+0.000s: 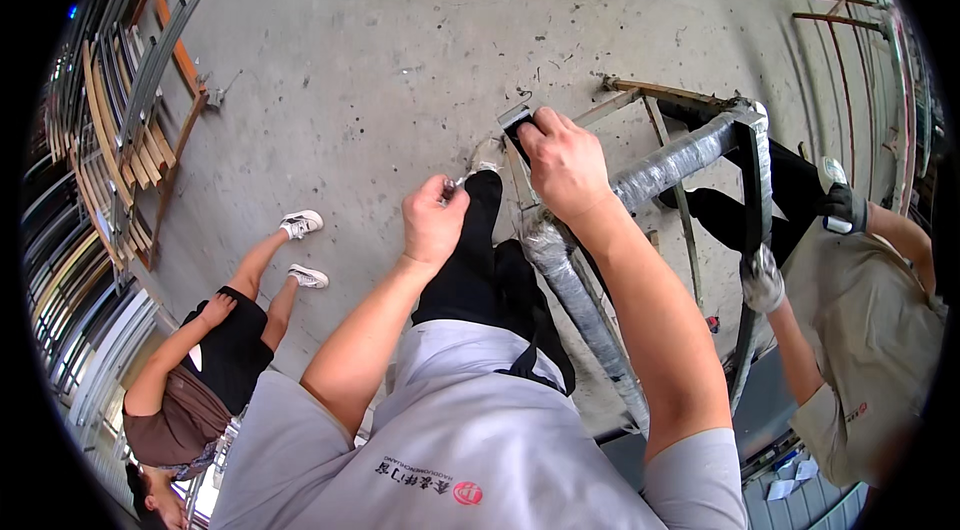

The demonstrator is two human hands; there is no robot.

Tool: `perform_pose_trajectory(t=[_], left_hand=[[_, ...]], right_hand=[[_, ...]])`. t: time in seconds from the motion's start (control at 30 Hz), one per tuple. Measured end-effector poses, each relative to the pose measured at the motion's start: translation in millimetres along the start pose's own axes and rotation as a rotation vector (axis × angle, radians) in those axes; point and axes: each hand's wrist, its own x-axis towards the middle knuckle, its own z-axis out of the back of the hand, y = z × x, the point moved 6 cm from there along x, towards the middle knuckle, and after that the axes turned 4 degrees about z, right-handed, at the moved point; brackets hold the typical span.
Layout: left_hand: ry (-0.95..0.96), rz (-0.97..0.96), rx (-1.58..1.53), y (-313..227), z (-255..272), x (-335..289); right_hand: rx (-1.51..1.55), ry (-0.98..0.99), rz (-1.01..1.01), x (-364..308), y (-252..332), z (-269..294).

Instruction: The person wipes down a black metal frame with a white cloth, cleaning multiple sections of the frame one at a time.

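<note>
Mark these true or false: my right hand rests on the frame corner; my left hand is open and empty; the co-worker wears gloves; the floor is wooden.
1. The right hand rests on the wrapped frame at its corner: true.
2. The left hand is open and empty: false, it is closed, pinching something small.
3. The co-worker's hand on the frame is gloved: true.
4. The floor is wooden: false, it is grey concrete.

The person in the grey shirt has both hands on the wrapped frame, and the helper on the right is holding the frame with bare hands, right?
Nearly. The head view shows the helper's hand on the wrapped frame wearing a glove, not bare; the helper's other hand is gloved too. The rest holds: the person's left hand and right hand are both at the frame's near end.
</note>
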Motion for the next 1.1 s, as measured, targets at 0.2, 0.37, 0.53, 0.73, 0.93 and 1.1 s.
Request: perform_pose_trajectory(t=[0.2,0.37,0.53,0.73,0.93,1.1], left_hand=[[0.092,0.094,-0.140,-7,-12,-14],[0.089,0.171,-0.089,5,-7,-9],[0.022,0.329,-0.221,41,-11,2],[0.122,0.259,0.151,56,-1,25],[0.287,0.125,0.491,55,3,44],[0.393,0.146,0.205,33,-42,33]], right_hand=[[0.099,-0.075,-0.131,-12,-7,-15],[0.359,-0.496,-0.403,-33,-19,-2],[0.393,-0.540,-0.510,-68,-15,10],[0.505,-0.143,-0.388,-123,53,-26],[0.065,-0.358,-0.440,-134,63,-3],[0.099,-0.239,-0.716,-121,35,-13]])
